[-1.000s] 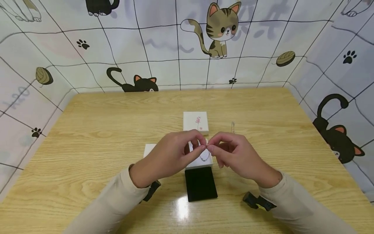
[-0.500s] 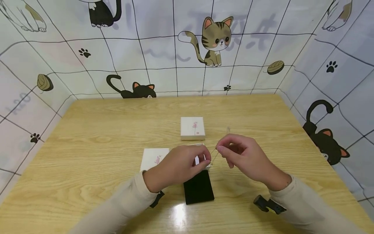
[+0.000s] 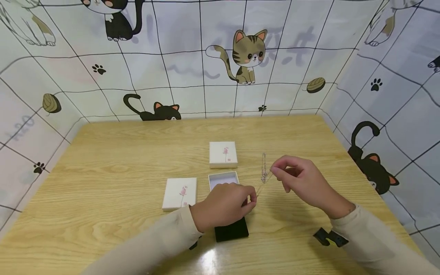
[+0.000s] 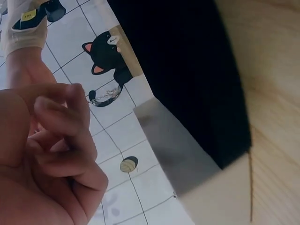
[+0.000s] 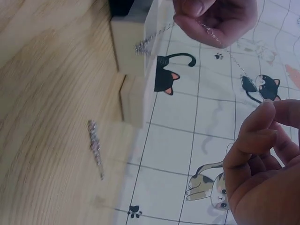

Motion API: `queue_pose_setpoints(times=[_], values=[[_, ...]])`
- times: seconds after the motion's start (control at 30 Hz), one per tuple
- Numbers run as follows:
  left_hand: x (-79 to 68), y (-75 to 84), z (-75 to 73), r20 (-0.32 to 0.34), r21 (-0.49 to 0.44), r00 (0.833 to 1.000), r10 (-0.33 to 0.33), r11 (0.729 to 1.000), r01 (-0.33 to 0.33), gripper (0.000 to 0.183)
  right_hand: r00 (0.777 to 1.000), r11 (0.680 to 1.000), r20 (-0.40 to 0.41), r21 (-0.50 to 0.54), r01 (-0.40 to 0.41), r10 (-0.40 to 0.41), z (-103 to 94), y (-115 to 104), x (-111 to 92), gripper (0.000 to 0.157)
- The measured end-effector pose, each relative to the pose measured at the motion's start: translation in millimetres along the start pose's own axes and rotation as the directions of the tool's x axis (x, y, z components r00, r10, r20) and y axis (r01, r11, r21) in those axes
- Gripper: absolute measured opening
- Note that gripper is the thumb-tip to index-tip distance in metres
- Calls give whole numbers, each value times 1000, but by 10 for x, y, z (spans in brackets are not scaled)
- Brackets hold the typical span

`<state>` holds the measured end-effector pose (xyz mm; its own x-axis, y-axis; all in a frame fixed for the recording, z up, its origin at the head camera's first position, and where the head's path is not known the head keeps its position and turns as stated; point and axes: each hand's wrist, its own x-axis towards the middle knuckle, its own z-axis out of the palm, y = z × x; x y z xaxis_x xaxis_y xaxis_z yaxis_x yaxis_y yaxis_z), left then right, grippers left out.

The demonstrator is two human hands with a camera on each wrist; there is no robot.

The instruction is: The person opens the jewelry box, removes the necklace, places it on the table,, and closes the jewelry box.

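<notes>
A thin silver chain bracelet [image 5: 152,41] is drawn out between my two hands. My left hand [image 3: 223,205], palm down over the open white box [image 3: 223,177] and black square pad [image 3: 232,231], pinches it near one end. A beaded-looking length hangs from those fingers in the right wrist view. To the right and slightly farther off, my right hand [image 3: 304,181] pinches the other part between thumb and forefinger. Beneath the held chain, a second silver bracelet [image 3: 264,168] lies lengthwise on the table. My left hand hides part of the box and pad.
Two lidded white boxes with pink flower prints stand on the wooden table [image 3: 113,191]: one box [image 3: 222,154] behind the open one, another box [image 3: 180,193] to its left. A cat-printed cloth [image 3: 185,68] rises behind and at both sides.
My hands, earlier together over the open box, have moved right and apart, stretching the bracelet between them. The open box and the bracelet on the table are now more exposed.
</notes>
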<state>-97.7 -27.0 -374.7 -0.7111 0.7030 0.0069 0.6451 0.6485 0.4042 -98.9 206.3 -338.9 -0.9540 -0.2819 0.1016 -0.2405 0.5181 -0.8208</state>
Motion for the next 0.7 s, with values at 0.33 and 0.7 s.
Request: queue_pose_setpoints(times=[0.33, 0.7], values=[[223, 202, 171, 196, 92, 980, 20, 995, -38, 11, 998, 997, 17, -42, -62, 63, -136, 204, 37, 15], [358, 305, 219, 322, 100, 940, -115, 991, 87, 34, 994, 991, 11, -84, -107, 109, -240, 269, 54, 19]])
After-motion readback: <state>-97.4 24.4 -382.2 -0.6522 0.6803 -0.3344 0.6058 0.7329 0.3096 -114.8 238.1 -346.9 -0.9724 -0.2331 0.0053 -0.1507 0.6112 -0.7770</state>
